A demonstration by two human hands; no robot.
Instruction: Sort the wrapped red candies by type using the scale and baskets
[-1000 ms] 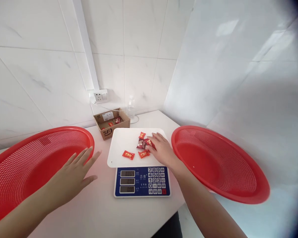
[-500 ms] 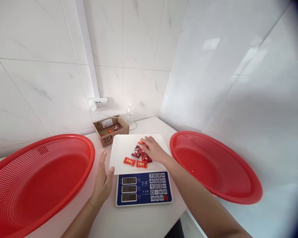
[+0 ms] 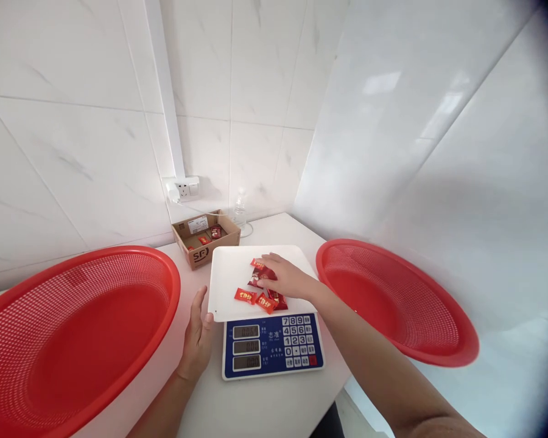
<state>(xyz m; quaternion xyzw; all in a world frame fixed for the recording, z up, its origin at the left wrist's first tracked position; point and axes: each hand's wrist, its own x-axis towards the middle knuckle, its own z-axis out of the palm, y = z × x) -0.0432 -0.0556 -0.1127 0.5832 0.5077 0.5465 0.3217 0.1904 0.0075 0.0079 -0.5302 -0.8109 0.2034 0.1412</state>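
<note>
My right hand point(image 3: 288, 277) lies over the candies on the scale's white tray point(image 3: 226, 267), fingers apart, fingertips touching the wrappers. Under its fingers a dark red candy point(image 3: 254, 278) is partly covered. Another dark red candy point(image 3: 279, 299) pokes out below the palm. Two orange-red candies, the left one point(image 3: 245, 295) and the right one point(image 3: 266, 303), lie nearer the tray's front edge, and a small orange-red candy point(image 3: 256, 264) shows beyond the fingertips. My left hand point(image 3: 198, 334) is open and holds nothing, thumb beside the tray's front left corner. The scale's blue panel point(image 3: 274, 347) faces me.
A large red mesh basket point(image 3: 176, 286) stands at the left, a second red basket point(image 3: 466, 350) at the right. Behind the scale are a cardboard box point(image 3: 219, 243) with a few candies and a clear plastic bottle point(image 3: 240, 210). A cord runs to the wall socket point(image 3: 182, 189).
The candies under my right hand have shifted, and the front right orange-red candy has turned at an angle. My left hand stays open beside the tray. The whole view has moved slightly.
</note>
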